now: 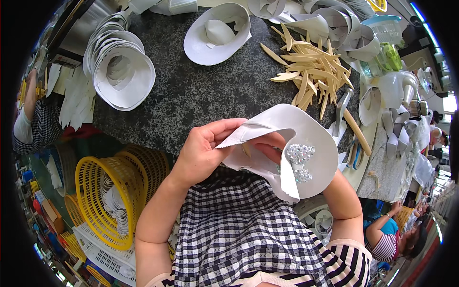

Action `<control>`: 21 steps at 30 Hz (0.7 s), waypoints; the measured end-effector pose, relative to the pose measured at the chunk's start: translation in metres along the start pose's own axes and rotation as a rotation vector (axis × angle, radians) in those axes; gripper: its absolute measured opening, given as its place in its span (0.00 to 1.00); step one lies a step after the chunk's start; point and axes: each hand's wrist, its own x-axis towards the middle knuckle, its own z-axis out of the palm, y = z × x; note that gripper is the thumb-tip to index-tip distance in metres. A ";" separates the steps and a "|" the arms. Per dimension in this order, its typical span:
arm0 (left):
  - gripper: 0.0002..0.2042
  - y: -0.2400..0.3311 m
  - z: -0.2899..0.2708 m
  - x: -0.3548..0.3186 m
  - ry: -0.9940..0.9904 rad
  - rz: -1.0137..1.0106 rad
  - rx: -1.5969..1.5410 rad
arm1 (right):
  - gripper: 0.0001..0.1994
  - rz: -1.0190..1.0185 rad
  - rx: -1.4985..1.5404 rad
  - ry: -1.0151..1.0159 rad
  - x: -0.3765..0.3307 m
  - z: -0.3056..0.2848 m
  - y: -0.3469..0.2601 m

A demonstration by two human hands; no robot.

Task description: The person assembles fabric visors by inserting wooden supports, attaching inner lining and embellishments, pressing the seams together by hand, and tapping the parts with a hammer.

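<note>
- The left hand [198, 153] is pinching the near-left edge of a white curved piece [315, 129], thumb and fingers closing narrowly on its rim.
- The right hand [271, 141] is reaching behind the piece, with some of its fingers showing through the opening; the rest are hiding, so I cannot tell how tightly they are gripping.
- The white curved piece is spanning both sets of fingers above the lap, and a glittering bead bow [301, 162] is sitting just right of the right fingers.
- Beyond the fingers, a dark speckled table [186, 95] is holding a single white piece [193, 42].
- Farther right, a pile of beige strips [308, 67] is lying beyond the fingers.
- A hammer [357, 131] and blue-handled scissors [354, 155] are resting to the right of both hands.
- Left of the left fingers, a yellow basket [80, 196] is lying tipped, holding white pieces.
- Beyond them, a white stack [136, 91] is leaning.
</note>
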 end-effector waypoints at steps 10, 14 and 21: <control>0.19 0.003 0.007 -0.002 -0.004 -0.026 0.005 | 0.21 0.184 -0.127 -0.153 -0.013 0.016 -0.026; 0.16 0.007 0.011 -0.001 0.030 -0.040 0.049 | 0.20 0.111 -0.231 -0.111 -0.017 0.017 -0.017; 0.15 0.004 0.011 -0.002 0.051 -0.015 0.068 | 0.20 0.186 -0.564 -0.102 -0.007 0.027 -0.039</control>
